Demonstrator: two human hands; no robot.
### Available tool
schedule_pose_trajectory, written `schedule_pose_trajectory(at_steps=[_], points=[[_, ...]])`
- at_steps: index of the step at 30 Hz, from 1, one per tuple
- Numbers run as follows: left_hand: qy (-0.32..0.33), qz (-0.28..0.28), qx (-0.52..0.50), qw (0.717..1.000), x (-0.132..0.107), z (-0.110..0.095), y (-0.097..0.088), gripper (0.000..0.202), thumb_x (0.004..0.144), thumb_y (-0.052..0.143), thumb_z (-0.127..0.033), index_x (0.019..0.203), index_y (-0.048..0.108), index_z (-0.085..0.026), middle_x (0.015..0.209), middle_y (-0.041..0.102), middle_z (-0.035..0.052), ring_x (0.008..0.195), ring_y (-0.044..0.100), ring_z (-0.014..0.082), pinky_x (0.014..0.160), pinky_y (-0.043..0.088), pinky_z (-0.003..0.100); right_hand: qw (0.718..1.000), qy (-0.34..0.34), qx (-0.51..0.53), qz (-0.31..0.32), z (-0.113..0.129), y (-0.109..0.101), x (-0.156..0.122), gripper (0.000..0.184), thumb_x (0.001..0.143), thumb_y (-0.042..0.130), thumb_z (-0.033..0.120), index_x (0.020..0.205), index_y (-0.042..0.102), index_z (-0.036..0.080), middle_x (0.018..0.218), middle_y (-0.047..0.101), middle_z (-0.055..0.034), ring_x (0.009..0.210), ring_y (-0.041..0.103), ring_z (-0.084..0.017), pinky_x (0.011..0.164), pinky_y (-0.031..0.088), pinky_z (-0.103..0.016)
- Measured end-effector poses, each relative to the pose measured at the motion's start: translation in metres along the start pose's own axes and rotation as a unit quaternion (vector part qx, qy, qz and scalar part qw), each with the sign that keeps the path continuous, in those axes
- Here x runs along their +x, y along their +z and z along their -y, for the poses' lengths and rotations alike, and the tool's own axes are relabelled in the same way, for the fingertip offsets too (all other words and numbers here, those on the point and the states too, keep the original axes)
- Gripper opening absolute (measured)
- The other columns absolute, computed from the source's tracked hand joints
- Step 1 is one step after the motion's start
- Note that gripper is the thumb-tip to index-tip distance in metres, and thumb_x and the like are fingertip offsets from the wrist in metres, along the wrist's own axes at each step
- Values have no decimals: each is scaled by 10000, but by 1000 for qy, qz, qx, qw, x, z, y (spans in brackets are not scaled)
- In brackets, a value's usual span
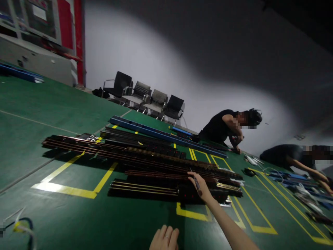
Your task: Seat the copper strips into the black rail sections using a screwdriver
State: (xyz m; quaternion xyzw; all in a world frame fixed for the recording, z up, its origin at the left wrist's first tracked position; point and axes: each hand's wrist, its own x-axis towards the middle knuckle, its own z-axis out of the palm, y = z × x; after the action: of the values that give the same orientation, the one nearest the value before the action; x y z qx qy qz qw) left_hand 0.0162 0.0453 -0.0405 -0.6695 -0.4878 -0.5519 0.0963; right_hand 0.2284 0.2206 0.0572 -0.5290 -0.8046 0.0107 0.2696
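Observation:
My right hand (204, 189) is closed around a screwdriver (198, 188) with a dark handle. Its thin tip points up and away from me, over long dark metal rails (153, 156) with copper-coloured edges. Just under this hand lies a shorter dark rail (145, 187) with gold lines and a black section bearing small red marks. Nearer to me, at the bottom of the view, my left hand (165, 239) wears a ring and rests low with fingers lightly bent. Nothing shows in it, and it is apart from the rails.
Long blue rails (166, 135) lie behind the dark ones on the green tabletop (78, 222), which has yellow tape outlines. White and dark cables (24, 227) lie at bottom left. Two people (221, 126) lean over the work surface at right, near more blue rails (293, 178). Chairs (156, 100) stand behind.

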Motion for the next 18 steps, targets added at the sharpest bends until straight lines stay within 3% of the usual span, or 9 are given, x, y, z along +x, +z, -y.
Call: schedule_pose_trajectory(at_steps=[5, 8, 11, 14, 16, 18], points=[[-1, 136, -87, 987, 3, -2, -29, 294, 878, 487, -68, 1120, 614, -178, 962, 676, 66, 857, 666, 153, 773, 570, 277, 999, 46, 22, -12, -1, 14, -7, 317, 991, 505, 376, 1140, 642, 133, 1103, 691, -80, 1034, 669, -146, 968, 544, -375], [-3, 124, -75, 990, 21, 14, -46, 264, 894, 507, -84, 1115, 615, -178, 1103, 638, 105, 1008, 644, 172, 837, 562, 281, 998, 47, 16, -24, -11, 5, -5, 318, 964, 555, 400, 1098, 659, 130, 1095, 689, -79, 1052, 654, -149, 996, 521, -379], [52, 113, -21, 992, 72, 51, -53, 232, 880, 552, -116, 1083, 626, -200, 1118, 637, 95, 1038, 624, 206, 902, 534, 351, 996, 74, -13, -50, -42, -19, 1, 344, 956, 559, 418, 1118, 659, 132, 1111, 685, -102, 1082, 639, -174, 1034, 486, -402], [11, 111, 63, 992, 148, 99, -39, 150, 896, 538, -197, 1016, 628, -205, 1046, 659, 76, 998, 612, 236, 895, 503, 393, 989, 127, -52, -49, -87, -42, 14, 394, 975, 504, 438, 1158, 624, 111, 1064, 684, -128, 1000, 651, -180, 988, 490, -399], [-38, 146, 117, 982, 195, 128, -13, 220, 936, 446, -266, 1032, 625, -182, 1028, 659, 101, 992, 607, 263, 859, 497, 406, 989, 135, -67, -7, -114, -47, 27, 405, 952, 538, 460, 1159, 619, 121, 1054, 690, -117, 973, 658, -178, 968, 491, -360], [-50, 202, 156, 966, 225, 149, 20, 341, 953, 377, -305, 1129, 612, -130, 1089, 651, 155, 1036, 601, 297, 885, 484, 440, 987, 130, -75, 49, -133, -44, 44, 433, 931, 563, 492, 1182, 616, 144, 1059, 699, -110, 955, 666, -184, 928, 494, -317]])
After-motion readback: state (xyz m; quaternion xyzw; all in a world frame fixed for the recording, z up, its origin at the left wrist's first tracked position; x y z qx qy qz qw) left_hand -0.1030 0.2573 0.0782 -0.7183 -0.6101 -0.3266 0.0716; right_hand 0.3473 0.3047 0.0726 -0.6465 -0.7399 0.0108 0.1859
